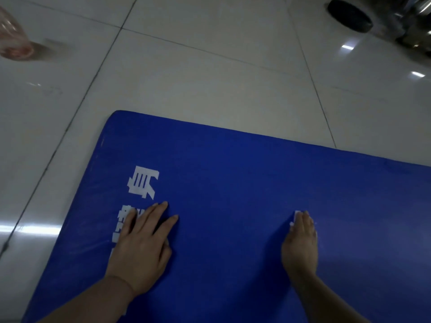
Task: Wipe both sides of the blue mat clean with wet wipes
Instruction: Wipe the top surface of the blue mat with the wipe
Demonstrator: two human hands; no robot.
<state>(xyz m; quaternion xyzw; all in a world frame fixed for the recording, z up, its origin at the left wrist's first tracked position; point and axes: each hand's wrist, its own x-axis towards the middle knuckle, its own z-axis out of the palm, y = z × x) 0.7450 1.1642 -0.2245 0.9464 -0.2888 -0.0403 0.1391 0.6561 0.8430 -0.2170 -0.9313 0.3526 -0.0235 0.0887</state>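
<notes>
Head view, smooth blue mat [233, 173] with rounded corner, left hand [142, 243] flat on its white lettering, right hand [300, 241] pressing crumpled white wet wipe [296, 216] flat-fingered on its middle.

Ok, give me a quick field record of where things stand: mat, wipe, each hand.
mat: blue mat flat on tiled floor, white printed side up
wipe: white wet wipe under right fingers, mostly hidden
left hand: left hand flat, fingers spread, pressing mat over the print
right hand: right hand flat, pressing wipe onto mat
off mat: pink plastic bag far left; dark object far right
</notes>
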